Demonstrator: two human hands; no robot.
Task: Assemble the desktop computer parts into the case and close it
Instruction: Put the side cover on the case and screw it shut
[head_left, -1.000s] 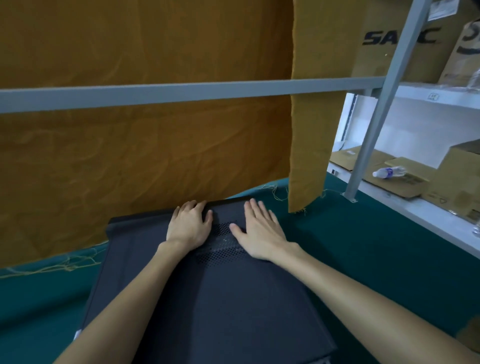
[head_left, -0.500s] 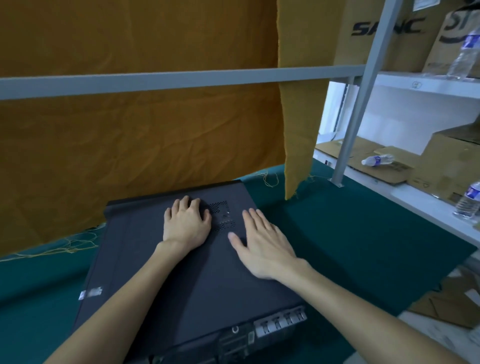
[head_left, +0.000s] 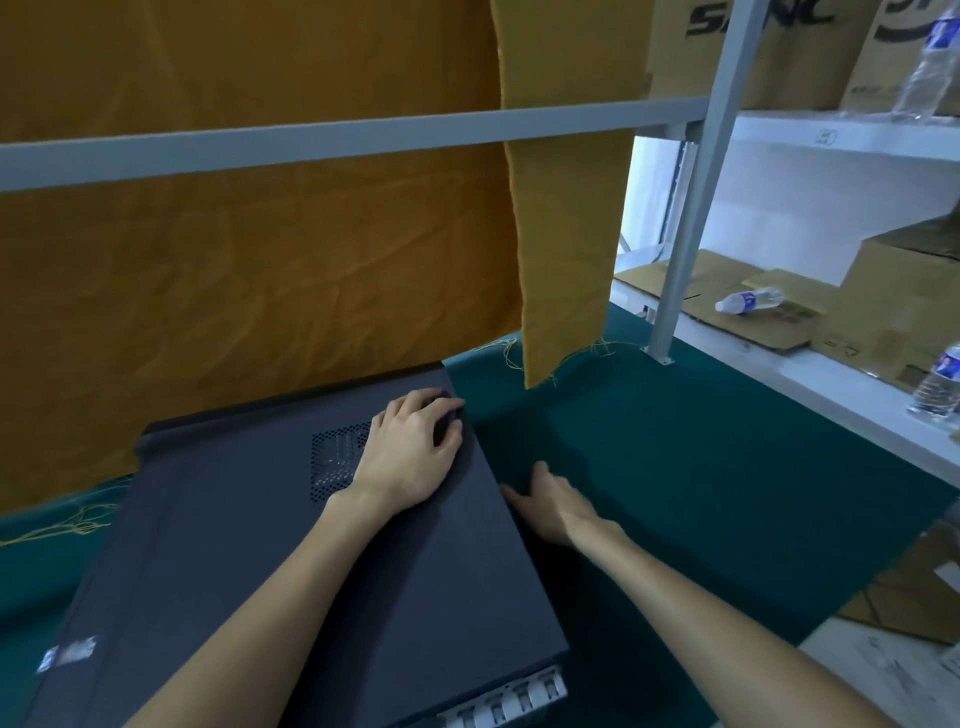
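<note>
Here, a dark grey computer case (head_left: 249, 561) lies flat on its side on a table covered in green cloth (head_left: 675, 467). Its long axis runs from the near edge of the table away toward the far edge, slanting a little to the right. The end with the metal slot covers (head_left: 511, 699) faces the near edge; the opposite end points at an orange curtain (head_left: 249, 291) hanging along the far edge. The side panel faces up and has a patch of small vent holes (head_left: 337, 457) near its far end.

The left hand (head_left: 410, 457) rests palm down on the panel near the case's far right corner, its fingers curled over that right edge. The right hand (head_left: 553, 501) lies beside the case's right side, low over the cloth, fingers extended; I cannot tell whether it touches the case.

A grey metal rail (head_left: 363, 137) crosses in front of the curtain and meets an upright post (head_left: 685, 244) standing near the table's far right corner. Beyond the right edge, white shelves (head_left: 841, 379) carry cardboard boxes (head_left: 904, 306) and plastic water bottles (head_left: 748, 300).
</note>
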